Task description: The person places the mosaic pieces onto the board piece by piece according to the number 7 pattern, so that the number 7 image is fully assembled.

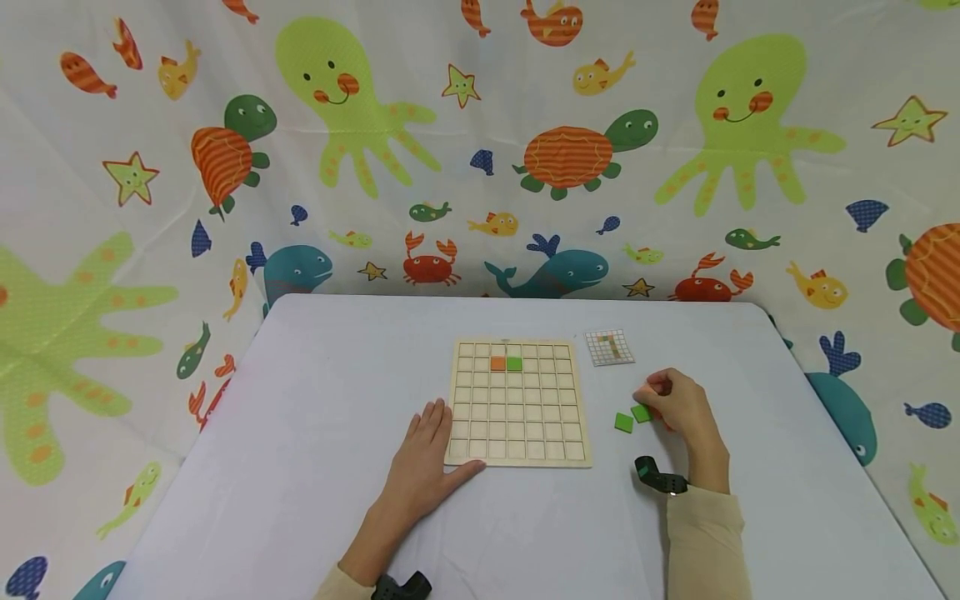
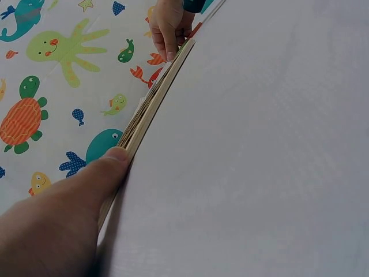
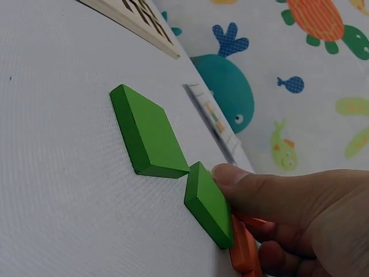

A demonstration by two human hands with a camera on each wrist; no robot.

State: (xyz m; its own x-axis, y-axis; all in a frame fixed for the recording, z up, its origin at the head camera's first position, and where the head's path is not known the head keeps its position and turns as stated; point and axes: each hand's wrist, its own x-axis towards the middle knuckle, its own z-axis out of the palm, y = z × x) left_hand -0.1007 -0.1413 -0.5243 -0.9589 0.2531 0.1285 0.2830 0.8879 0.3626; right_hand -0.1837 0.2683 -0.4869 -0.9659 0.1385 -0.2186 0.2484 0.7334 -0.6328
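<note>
A square wooden grid board (image 1: 513, 408) lies on the table, with an orange tile (image 1: 498, 364) and a green tile (image 1: 514, 364) side by side in its upper cells. My left hand (image 1: 422, 462) rests at the board's lower left corner, fingers straight along the left edge and thumb against the front edge. To the right of the board, my right hand (image 1: 681, 404) pinches an orange square tile (image 3: 252, 220), mostly hidden by the fingers. Another orange tile (image 3: 243, 248) sits under that hand. Two loose green tiles, one nearer (image 3: 150, 135) and one by the thumb (image 3: 209, 205), lie beside it.
A small printed card (image 1: 609, 347) with a gridded colour pattern lies right of the board's top corner. The white table (image 1: 315, 375) backs onto a curtain (image 1: 465, 167) printed with sea animals. Each wrist wears a dark camera band.
</note>
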